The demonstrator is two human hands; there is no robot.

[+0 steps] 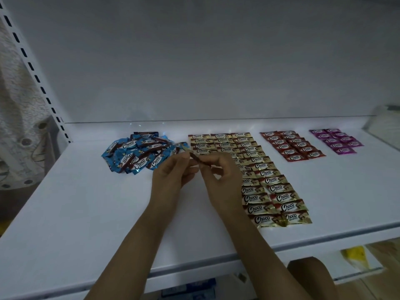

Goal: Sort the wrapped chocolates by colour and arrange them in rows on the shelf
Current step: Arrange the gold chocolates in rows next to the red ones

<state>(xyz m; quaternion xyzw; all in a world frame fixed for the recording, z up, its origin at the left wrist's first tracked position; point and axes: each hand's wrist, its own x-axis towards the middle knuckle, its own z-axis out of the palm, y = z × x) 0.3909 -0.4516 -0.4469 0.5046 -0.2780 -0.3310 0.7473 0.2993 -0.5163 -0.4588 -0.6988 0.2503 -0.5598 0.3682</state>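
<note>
white shelf [86,202] bearing, largest to smallest, gold rows [255,169] at centre, a loose blue pile [138,155] at 10 o'clock, red rows [292,146] and purple rows [337,140] toward 2 o'clock; both hands, left [173,176] and right [220,180], pinching one wrapped chocolate [195,158] above the shelf.

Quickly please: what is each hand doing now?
Left hand: closed on one end of a wrapped chocolate.
Right hand: closed on its other end.

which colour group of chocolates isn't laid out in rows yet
The blue chocolates at the far left: they lie in a loose heap, while the gold, red and purple groups sit in neat rows.
</note>
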